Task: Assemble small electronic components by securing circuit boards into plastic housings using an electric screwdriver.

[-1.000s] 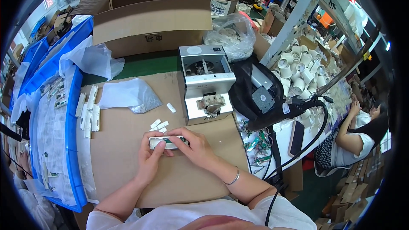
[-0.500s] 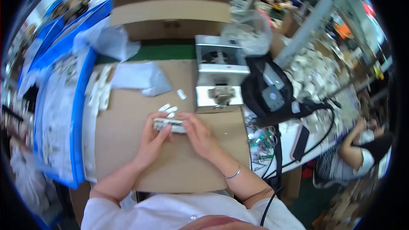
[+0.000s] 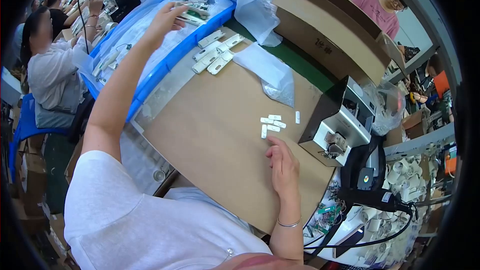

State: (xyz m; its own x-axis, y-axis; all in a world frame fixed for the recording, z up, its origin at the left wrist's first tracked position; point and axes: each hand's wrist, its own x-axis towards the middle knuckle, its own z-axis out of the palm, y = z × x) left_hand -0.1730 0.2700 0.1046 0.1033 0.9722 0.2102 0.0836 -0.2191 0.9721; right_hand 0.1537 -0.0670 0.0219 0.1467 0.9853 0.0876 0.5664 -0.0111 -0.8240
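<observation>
My left hand is stretched far out to the upper left, over the blue bin. Its fingertips pinch a long white part above the plastic-lined contents. My right hand rests on the brown cardboard mat with loosely curled fingers and nothing in it. Several small white pieces lie just beyond its fingertips. A row of long white parts lies at the mat's far edge beside the bin.
A grey metal press machine stands right of the small pieces, with a black device and cables below it. A clear plastic bag and cardboard boxes lie behind. Co-workers sit at far left and upper right.
Both hands held a white part together in front of me. Now my left hand has swung out to the blue bin with it, my right hand has let go, and my view has turned left.
</observation>
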